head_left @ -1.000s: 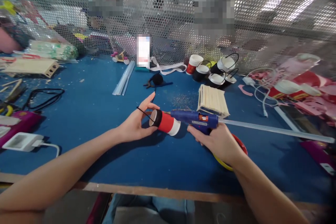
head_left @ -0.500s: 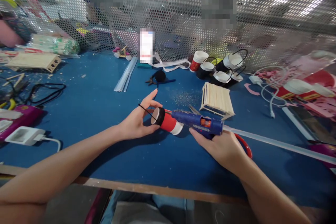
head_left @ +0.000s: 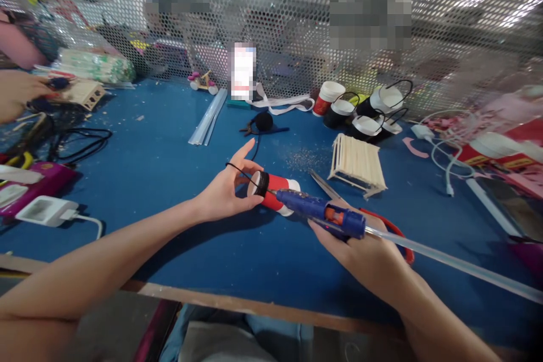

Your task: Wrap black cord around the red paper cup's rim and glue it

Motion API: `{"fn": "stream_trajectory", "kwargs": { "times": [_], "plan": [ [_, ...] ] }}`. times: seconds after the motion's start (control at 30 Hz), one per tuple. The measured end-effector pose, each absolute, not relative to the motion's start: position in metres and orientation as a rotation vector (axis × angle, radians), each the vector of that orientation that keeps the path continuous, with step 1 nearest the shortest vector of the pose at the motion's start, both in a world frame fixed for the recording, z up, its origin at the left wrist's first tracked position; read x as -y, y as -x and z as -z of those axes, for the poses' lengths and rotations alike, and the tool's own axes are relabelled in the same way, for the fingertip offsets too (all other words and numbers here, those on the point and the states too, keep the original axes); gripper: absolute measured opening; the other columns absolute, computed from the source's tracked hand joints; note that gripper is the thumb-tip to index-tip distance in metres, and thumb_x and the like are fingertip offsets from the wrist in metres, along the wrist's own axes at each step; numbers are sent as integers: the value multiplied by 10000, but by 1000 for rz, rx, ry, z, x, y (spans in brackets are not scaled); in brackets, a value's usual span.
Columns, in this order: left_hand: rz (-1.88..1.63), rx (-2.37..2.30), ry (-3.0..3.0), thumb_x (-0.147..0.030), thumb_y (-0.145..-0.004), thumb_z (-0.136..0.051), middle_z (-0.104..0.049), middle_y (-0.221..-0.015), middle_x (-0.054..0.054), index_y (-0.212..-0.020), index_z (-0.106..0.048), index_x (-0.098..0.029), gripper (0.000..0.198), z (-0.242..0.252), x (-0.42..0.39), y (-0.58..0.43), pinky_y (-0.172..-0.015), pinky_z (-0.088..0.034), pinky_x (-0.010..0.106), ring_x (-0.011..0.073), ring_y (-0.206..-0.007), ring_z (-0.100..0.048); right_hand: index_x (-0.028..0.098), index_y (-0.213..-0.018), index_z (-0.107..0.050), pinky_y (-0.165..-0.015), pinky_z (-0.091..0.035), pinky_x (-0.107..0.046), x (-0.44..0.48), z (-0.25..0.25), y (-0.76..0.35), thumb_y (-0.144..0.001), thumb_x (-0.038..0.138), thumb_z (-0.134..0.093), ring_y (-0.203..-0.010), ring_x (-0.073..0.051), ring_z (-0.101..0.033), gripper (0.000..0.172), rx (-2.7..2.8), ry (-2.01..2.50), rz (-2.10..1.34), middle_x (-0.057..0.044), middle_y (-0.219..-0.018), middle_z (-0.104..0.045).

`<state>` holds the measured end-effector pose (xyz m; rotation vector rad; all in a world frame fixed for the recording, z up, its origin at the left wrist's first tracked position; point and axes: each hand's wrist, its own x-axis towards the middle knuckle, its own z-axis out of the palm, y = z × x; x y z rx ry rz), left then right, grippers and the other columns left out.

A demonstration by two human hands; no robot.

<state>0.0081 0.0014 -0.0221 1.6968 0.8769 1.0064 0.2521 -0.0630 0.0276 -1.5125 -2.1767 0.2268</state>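
My left hand [head_left: 227, 189] grips a small red and white paper cup [head_left: 278, 192] lying on its side, its black-rimmed base turned toward me. A thin black wire loops over my fingers, and my index finger sticks out. My right hand [head_left: 365, 249] is closed around a blue hot glue gun [head_left: 326, 214]. The gun's nozzle touches the cup near its black rim. A long clear glue stick [head_left: 458, 266] trails from the gun's back to the right.
Red-handled scissors [head_left: 339, 198] lie under the gun. A popsicle-stick frame [head_left: 358, 161], several finished cups with wire handles [head_left: 365, 113], clear glue sticks [head_left: 208, 117] and cables stand behind. Another person's hand [head_left: 19, 93] works at far left. A perforated metal screen backs the blue table [head_left: 148, 181].
The glue gun has swung from the cup's open end to the cup's side near the black rim. The cup shifted slightly. Another person's hand appeared at far left.
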Motion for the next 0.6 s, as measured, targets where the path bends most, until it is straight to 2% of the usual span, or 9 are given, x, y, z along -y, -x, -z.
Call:
{"fn": "stream_trajectory", "kwargs": {
  "times": [0.13, 0.3, 0.6],
  "plan": [
    [-1004, -888, -1669, -200, -699, -696, -533, -1128, 100, -1485, -50, -252, 1019, 22, -1, -8, -926, -486, 452, 224, -1024, -566, 247, -813, -641, -484, -445, -263, 64, -24, -253, -853, 284, -475, -520, -150, -576, 174, 2211, 1511, -329, -13, -653, -646],
    [-999, -888, -1664, -209, -707, -697, -538, -1123, 94, -1483, -62, -266, 1005, 23, -1, -8, -915, -490, 444, 214, -999, -576, 239, -777, -630, -479, -439, -260, 64, -29, -250, -847, 265, -464, -496, -139, -562, 183, 2198, 1536, -317, -9, -633, -637],
    [-1023, -876, -1705, -187, -697, -701, -546, -1121, 99, -1486, -64, -255, 1016, 24, -3, -8, -918, -493, 432, 222, -1031, -572, 246, -836, -644, -452, -435, -274, 66, -20, -253, -843, 252, -477, -500, -158, -571, 167, 2189, 1467, -275, -21, -643, -647]
  ]
}}
